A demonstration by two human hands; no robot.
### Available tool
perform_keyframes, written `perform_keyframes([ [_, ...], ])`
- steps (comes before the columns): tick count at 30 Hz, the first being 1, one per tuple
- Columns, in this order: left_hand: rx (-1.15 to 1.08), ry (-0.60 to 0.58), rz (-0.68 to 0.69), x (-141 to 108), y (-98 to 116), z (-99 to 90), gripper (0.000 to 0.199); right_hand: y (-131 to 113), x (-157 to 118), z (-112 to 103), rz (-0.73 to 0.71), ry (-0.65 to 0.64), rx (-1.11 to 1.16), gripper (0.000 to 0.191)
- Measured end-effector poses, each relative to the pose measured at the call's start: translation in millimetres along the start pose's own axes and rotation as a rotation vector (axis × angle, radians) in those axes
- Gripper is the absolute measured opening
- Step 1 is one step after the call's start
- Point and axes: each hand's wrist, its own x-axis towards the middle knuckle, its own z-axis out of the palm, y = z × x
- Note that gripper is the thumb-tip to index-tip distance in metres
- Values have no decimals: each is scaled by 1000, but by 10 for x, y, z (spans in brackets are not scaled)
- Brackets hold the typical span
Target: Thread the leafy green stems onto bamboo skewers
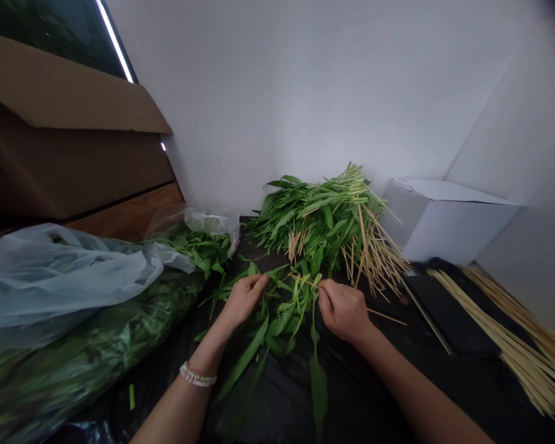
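Near the middle of the black-covered surface, my right hand (pixel 345 308) is closed around a thin bamboo skewer (pixel 387 317), whose tail sticks out to the right. Pale green stems with long leaves (pixel 289 317) hang from the skewer's other part, left of my fingers. To the left, my left hand (pixel 246 299) is pinched shut at the leafy greens; its fingertips seem to hold a leafy stem, partly hidden by the fingers. A beaded bracelet (pixel 197 376) is on the left wrist. Loose leaves lie beneath both hands.
Behind my hands rises a pile of skewered greens (pixel 319 203). Plastic bags of greens (pixel 97 333) lie left, below a cardboard box (pixel 83 154). At right are a white box (pixel 439 213), a flat black object (pixel 453 314) and bundled bare skewers (pixel 504 339).
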Motion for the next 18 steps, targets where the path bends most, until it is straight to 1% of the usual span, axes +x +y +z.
perform_keyframes([
  [5,-318,-143,-147,12,24,-22,77,-5,3,-2,-1,6,0,21],
  [6,-359,-167,-159,15,19,-29,80,-6,6,-2,-1,8,-1,21],
  [7,-379,-178,-155,16,15,-33,79,-6,8,-2,-1,9,-1,21],
  [8,-379,-178,-138,14,14,-32,74,-6,11,-3,-3,12,0,21],
  [11,-331,-152,-63,-9,43,-12,49,-9,19,-7,-9,16,1,21],
  [12,-324,-140,-49,-19,61,-4,45,-11,22,-9,-10,18,1,21],
  [14,-341,-106,-45,-36,101,5,50,-14,24,-13,-12,22,-3,21],
  [16,-379,-70,-51,-44,129,1,65,-17,25,-15,-13,25,-8,22],
  [18,-420,-75,-69,-42,134,-9,77,-17,24,-15,-11,24,-12,22],
])
